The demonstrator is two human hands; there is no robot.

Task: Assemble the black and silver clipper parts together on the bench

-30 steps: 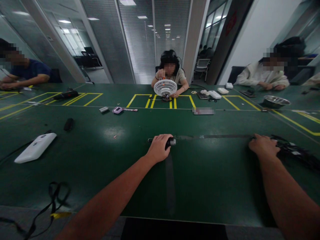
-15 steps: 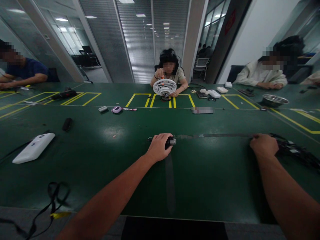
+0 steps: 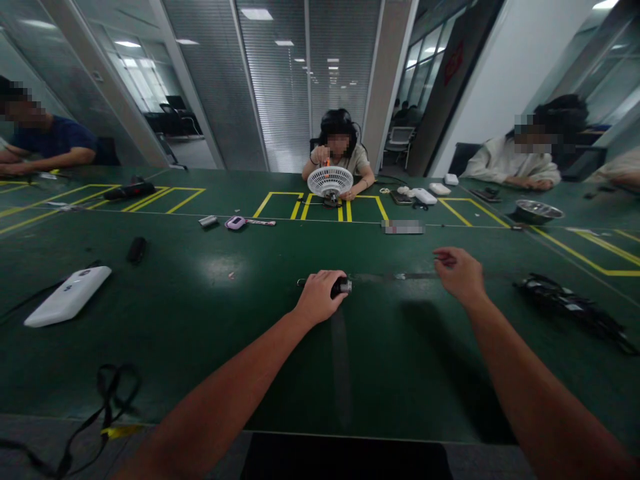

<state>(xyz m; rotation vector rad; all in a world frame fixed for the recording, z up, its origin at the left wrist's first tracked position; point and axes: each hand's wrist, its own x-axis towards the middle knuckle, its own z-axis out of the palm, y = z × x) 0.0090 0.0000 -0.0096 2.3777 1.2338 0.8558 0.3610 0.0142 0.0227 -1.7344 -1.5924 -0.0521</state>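
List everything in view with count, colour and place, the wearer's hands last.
table: 1, green, foreground
held object: 1, black and silvery, centre
bundle: 1, black, right
flat device: 1, white, left
small object: 1, black, beyond flat device
strap: 1, black, bottom left
gadget: 1, purple, centre left
small item: 1, silvery, left of gadget
fan: 1, white, far middle
pale items: several, white, right of fan
bowl: 1, silvery, far right
long object: 1, black, far left
tape outlines: several, yellow, far side
other people: several, varied clothing, far side
partitions: several, grey, background
left hand: 1, bare, around held object
right hand: 1, bare, raised over table
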